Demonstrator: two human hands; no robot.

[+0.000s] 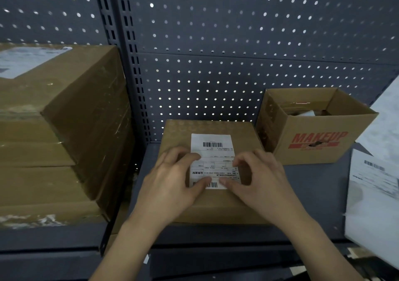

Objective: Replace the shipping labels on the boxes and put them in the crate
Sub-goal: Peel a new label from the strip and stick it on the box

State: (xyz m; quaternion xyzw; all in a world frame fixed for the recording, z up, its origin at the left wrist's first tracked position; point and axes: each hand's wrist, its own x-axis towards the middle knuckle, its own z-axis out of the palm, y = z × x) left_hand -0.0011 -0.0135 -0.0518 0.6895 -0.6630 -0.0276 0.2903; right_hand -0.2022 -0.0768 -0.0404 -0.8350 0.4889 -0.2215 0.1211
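Note:
A closed brown cardboard box (216,127) lies on the grey shelf in front of me. A white shipping label (212,149) with barcodes lies flat on its top. My left hand (172,183) rests on the box, its thumb on the label's lower edge and a bent fingertip at the label's left edge. My right hand (263,183) mirrors it, with the thumb on the lower right part of the label and bent fingertips at its right edge. Neither hand lifts the label. No crate is in view.
An open-topped carton printed MAKEUP (313,142) stands behind the box on the right, with items inside. A tall stack of taped brown boxes (64,129) fills the left. White label sheets (375,183) lie at the right edge. A grey pegboard (216,64) backs the shelf (313,194).

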